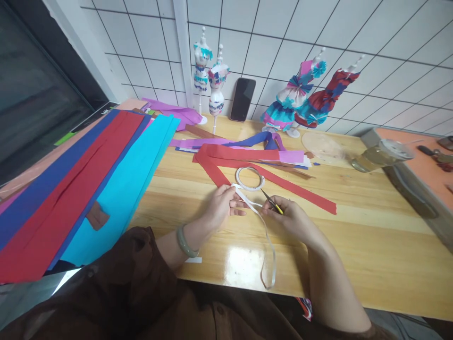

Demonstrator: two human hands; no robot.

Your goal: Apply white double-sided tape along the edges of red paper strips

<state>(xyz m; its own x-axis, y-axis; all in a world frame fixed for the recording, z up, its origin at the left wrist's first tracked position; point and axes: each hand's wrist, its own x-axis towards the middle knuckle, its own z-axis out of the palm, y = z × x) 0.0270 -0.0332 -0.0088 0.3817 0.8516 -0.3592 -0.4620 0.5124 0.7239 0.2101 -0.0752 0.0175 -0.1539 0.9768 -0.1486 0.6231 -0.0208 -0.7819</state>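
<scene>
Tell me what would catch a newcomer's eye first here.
Red, blue and turquoise sheets sweep down the left. Four miniature dress forms stand before the tiled wall, two in full skirts. At centre, the left hand pinches a white strip; the right hand holds small scissors.

The head view looks forward and steeply down over the nearby table [385,255].

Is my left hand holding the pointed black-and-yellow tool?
No, the tool is in the right hand, while the left hand pinches a white strip.
</scene>
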